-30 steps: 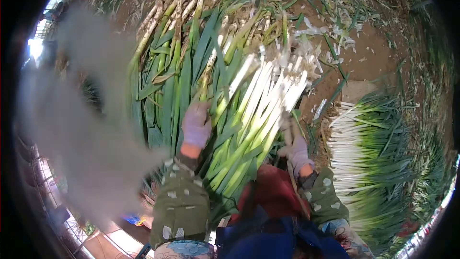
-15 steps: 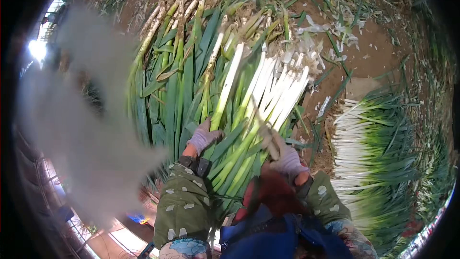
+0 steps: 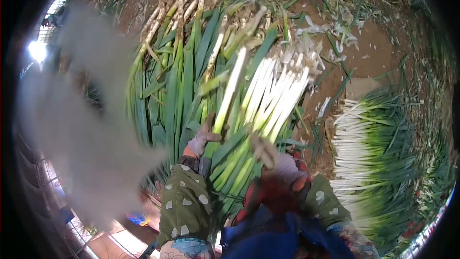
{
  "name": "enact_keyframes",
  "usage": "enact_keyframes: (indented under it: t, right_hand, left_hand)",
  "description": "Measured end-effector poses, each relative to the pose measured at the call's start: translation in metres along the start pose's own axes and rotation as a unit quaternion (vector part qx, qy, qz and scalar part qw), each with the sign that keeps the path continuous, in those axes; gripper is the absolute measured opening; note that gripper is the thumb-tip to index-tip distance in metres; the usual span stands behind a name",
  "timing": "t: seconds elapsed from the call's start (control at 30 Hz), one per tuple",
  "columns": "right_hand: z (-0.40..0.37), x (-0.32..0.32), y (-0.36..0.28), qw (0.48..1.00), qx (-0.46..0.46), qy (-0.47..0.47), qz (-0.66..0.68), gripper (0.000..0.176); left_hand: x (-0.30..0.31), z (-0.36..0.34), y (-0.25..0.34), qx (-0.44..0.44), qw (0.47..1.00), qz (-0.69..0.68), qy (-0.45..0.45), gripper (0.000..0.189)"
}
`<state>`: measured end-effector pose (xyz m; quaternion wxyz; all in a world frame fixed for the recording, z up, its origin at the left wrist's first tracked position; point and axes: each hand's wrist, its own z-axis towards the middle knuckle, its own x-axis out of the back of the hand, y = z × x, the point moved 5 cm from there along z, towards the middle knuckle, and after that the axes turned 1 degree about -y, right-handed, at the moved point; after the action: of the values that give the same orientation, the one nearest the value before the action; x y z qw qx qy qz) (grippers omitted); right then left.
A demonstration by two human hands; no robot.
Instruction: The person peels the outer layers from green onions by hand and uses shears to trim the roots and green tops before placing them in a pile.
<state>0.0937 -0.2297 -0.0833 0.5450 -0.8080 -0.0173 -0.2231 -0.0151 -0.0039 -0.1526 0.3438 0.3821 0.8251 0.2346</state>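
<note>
My left hand [image 3: 202, 139], in a pale glove, is closed round the green part of a leek [image 3: 231, 91] whose white end points up and away. My right hand [image 3: 274, 157], gloved and smeared by motion, is just right of that leek's leaves; its fingers are too blurred to read. Beneath and between the hands lies a bunch of peeled leeks [image 3: 282, 97] with bright white stems. Unpeeled leeks [image 3: 178, 62] with brown-stained ends and long green leaves are piled to the left and beyond.
A long stack of cleaned leeks [image 3: 354, 148] lies on the right, white ends to the left. Peelings [image 3: 314, 28] and leaf scraps litter the brown ground [image 3: 378, 50]. A grey blur covers the left side of the view.
My right hand has shifted slightly down and left. Loose green leaf pieces now show above the bunch, and the held leek's white end has moved slightly right.
</note>
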Motion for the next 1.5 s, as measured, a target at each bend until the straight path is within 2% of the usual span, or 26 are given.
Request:
enact_keyframes:
  t: [0.03,0.1,0.23,0.27,0.33,0.4,0.47,0.53,0.6,0.67,0.73,0.77,0.8,0.87,0.9,1.0,1.13,1.2,1.23,1.27,1.3,1.33,1.37,1.4,1.47,1.5]
  right_hand:
    - [-0.005,0.0,-0.008,1.0,-0.001,0.002,0.002,0.044]
    - [-0.019,-0.016,-0.016,0.985,-0.099,-0.138,0.029,0.056]
    - [0.029,0.021,0.014,0.993,-0.106,-0.047,-0.029,0.088]
    - [0.041,0.023,0.023,0.984,-0.169,-0.062,-0.003,0.093]
    - [0.05,0.008,0.023,0.979,-0.159,-0.117,-0.045,0.094]
    - [0.066,0.013,0.028,0.989,-0.12,-0.068,-0.05,0.095]
    - [0.099,0.043,0.034,0.961,-0.261,-0.083,-0.051,0.092]
    - [0.103,0.041,0.038,0.965,-0.251,-0.054,-0.055,0.084]
    - [0.079,0.027,-0.001,0.971,-0.173,-0.134,-0.101,0.091]
    - [0.067,0.006,0.026,0.974,-0.16,-0.144,-0.065,0.092]
    - [0.083,0.032,0.047,0.982,-0.173,-0.054,-0.053,0.087]
    - [0.092,0.053,0.053,0.978,-0.21,0.012,0.01,0.082]
    - [0.093,0.077,0.059,0.926,-0.317,0.099,0.177,0.074]
    - [0.086,0.049,0.081,0.91,-0.266,0.149,0.28,0.079]
    - [0.08,0.022,0.054,0.966,-0.25,-0.05,0.052,0.086]
    - [0.071,0.028,0.005,0.949,-0.113,-0.275,-0.101,0.078]
    - [0.103,0.031,0.014,0.953,-0.11,-0.245,-0.143,0.093]
    - [0.109,0.037,0.016,0.951,-0.117,-0.232,-0.165,0.101]
    - [0.111,0.044,0.016,0.951,-0.117,-0.231,-0.167,0.101]
    - [0.11,0.054,0.018,0.974,-0.173,-0.142,-0.031,0.101]
    - [0.105,0.061,0.024,0.967,-0.227,-0.053,0.105,0.101]
    - [0.102,0.071,0.033,0.932,-0.272,0.044,0.237,0.101]
    - [0.115,0.07,0.049,0.964,-0.178,0.067,0.186,0.103]
    - [0.109,0.065,0.032,0.963,-0.184,0.065,0.187,0.103]
    - [0.096,0.035,-0.002,0.989,-0.116,-0.085,0.011,0.097]
    - [0.089,0.02,-0.006,0.984,-0.106,-0.141,-0.021,0.094]
  left_hand:
    - [0.0,-0.001,-0.001,-0.016,0.999,0.003,0.029,0.091]
    - [-0.001,0.0,-0.008,-0.008,1.0,-0.005,0.01,0.091]
    - [-0.006,0.004,-0.002,-0.018,1.0,0.02,-0.001,0.093]
    - [-0.004,0.003,-0.006,-0.021,0.999,0.024,0.003,0.094]
    - [-0.004,0.005,-0.003,-0.041,0.999,0.018,-0.026,0.093]
    - [0.001,0.002,-0.007,-0.013,1.0,0.015,-0.005,0.091]
    - [0.0,0.003,-0.017,0.012,1.0,0.02,-0.017,0.09]
    - [0.003,0.004,-0.022,-0.004,1.0,0.014,-0.005,0.092]
    - [0.009,0.009,-0.022,-0.023,0.998,0.065,0.002,0.094]
    - [0.012,0.012,-0.034,0.001,0.995,0.102,0.008,0.095]
    - [0.003,0.009,-0.039,-0.004,0.992,0.121,0.042,0.094]
    - [0.003,0.012,-0.045,-0.02,0.988,0.141,0.057,0.092]
    - [0.001,0.011,-0.054,-0.032,0.984,0.159,0.074,0.091]
    - [-0.023,0.002,-0.039,-0.044,0.945,0.308,0.098,0.086]
    - [-0.032,0.002,-0.033,-0.056,0.911,0.395,0.107,0.085]
    - [-0.052,-0.002,-0.023,-0.052,0.845,0.514,0.137,0.078]
    - [-0.067,-0.011,0.003,-0.004,0.799,0.581,0.155,0.064]
    - [-0.067,-0.002,0.023,0.023,0.776,0.629,0.048,0.046]
    - [-0.071,0.006,0.056,0.12,0.691,0.712,-0.043,0.026]
    - [-0.041,0.017,0.063,0.09,0.608,0.788,-0.024,0.021]
    - [0.005,0.027,0.078,0.096,0.647,0.748,0.111,0.025]
    - [0.029,0.026,0.089,-0.034,0.651,0.715,0.253,0.031]
    - [0.048,0.034,0.077,-0.029,0.681,0.68,0.268,0.039]
    - [0.044,0.039,0.074,-0.023,0.684,0.68,0.265,0.039]
    - [0.038,0.064,0.065,0.133,0.618,0.713,0.305,0.047]
    - [0.035,0.065,0.064,0.131,0.604,0.714,0.329,0.055]
